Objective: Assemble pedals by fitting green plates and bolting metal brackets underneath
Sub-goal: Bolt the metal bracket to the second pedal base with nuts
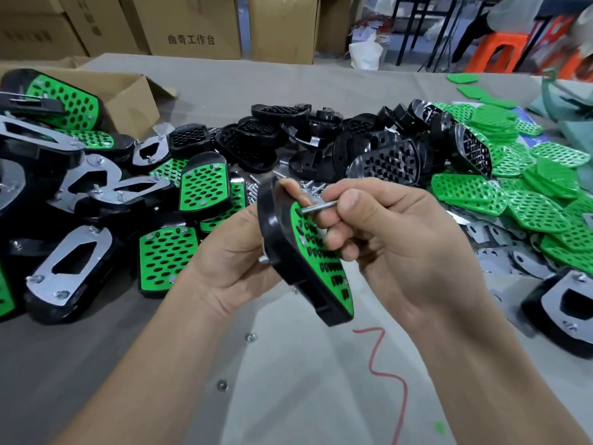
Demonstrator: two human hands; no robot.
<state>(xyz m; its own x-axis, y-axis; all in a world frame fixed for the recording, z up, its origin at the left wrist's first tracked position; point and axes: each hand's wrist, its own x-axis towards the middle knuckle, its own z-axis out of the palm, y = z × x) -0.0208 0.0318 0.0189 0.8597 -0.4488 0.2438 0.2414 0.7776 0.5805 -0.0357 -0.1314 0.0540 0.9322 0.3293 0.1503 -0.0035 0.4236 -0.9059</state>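
Along the table's (288, 396) left edge crowd finished pedals (202, 184); shells (385, 162) lie toward the far edge, loose plates (468, 191) and brackets (500, 237) at the right edge. Above the near edge, the left hand (231, 261) grips a pedal (277, 242) tilted on its side, plate (335, 284) facing right, likely so the right hand (394, 245) can reach a top hole; that hand pinches a bolt (319, 207) entering it. No pile blocks the hands.

Open table (288, 396) surrounds the red scribble (377, 348); finished pedals (167, 252) crowd its left, green plates (468, 191) its right, black shells (385, 162) beyond.
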